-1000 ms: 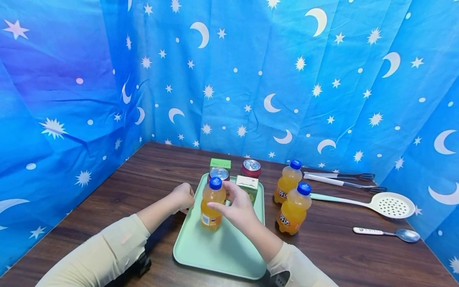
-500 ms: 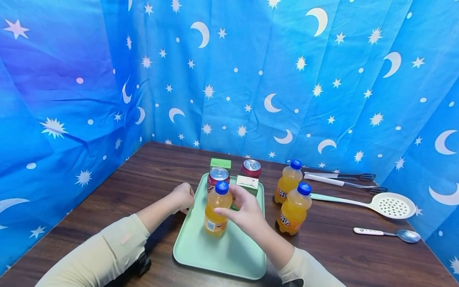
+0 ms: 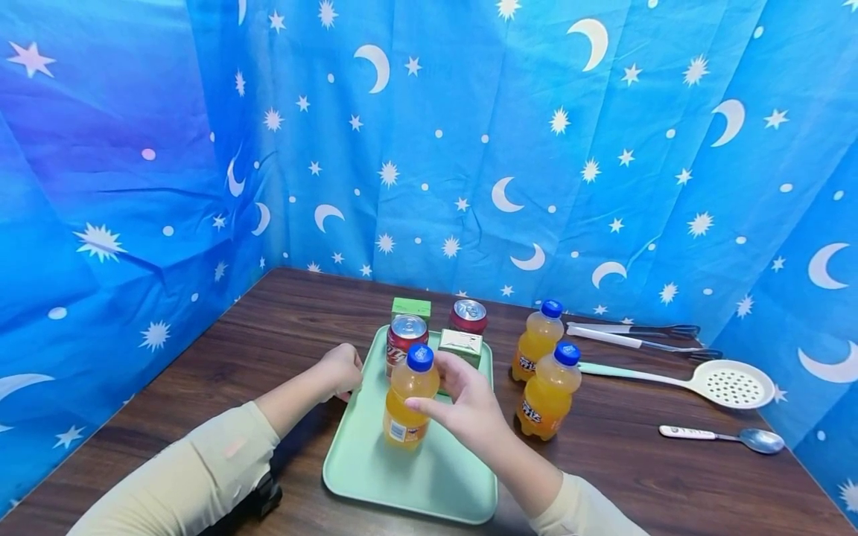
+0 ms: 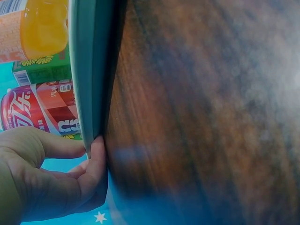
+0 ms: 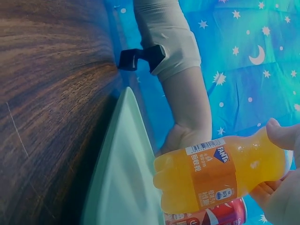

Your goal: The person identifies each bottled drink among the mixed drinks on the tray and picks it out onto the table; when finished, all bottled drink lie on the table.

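Observation:
My left hand (image 3: 340, 370) pinches the left rim of a pale green tray (image 3: 395, 487), thumb on the inner side and fingers outside, as the left wrist view shows. In my right hand (image 3: 472, 402) is an upright plastic bottle of orange Fanta (image 3: 410, 391) with a blue cap, gripped near its shoulder between thumb and fingers. Its base is close over the middle of the tray. Just behind the bottle stands a red soda can (image 3: 397, 342), with a green drink carton (image 3: 461, 344) beside it on the tray.
At the tray's far end are another red can (image 3: 468, 316) and a second green carton (image 3: 411, 307). Two more Fanta bottles (image 3: 546, 394) stand right of the tray. Farther right lie a skimmer (image 3: 732, 383), a spoon (image 3: 760, 441) and long white-handled utensils (image 3: 606, 335).
My right hand has moved the Fanta bottle slightly right and toward me, uncovering more of the red can behind it. My left hand has stayed at the tray rim.

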Tool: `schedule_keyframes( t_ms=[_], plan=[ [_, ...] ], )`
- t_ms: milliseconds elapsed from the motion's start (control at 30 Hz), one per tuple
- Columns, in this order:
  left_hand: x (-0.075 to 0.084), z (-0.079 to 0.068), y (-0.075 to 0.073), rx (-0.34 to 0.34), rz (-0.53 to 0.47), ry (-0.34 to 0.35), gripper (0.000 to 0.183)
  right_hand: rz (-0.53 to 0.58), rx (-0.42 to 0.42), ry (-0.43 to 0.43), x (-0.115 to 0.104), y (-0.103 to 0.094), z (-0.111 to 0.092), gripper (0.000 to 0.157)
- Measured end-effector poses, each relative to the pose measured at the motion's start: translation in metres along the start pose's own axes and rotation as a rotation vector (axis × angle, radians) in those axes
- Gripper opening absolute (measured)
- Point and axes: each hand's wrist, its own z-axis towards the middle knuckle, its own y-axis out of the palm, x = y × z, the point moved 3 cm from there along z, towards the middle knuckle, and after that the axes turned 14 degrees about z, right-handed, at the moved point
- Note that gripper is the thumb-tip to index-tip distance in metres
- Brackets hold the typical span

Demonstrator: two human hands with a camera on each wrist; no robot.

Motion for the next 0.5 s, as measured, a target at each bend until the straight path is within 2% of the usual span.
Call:
schedule_keyframes(
  t_ms=[200, 500],
  plan=[
    [0.001, 0.000, 0.000, -0.003, 0.005, 0.014, 0.044, -0.009, -0.010, -0.028, -0.005, -0.003, -0.005, 0.052],
    [0.001, -0.001, -0.001, 0.002, 0.008, 0.034, 0.046, -0.005, -0.006, -0.024, -0.010, -0.008, -0.012, 0.051]
  ],
)
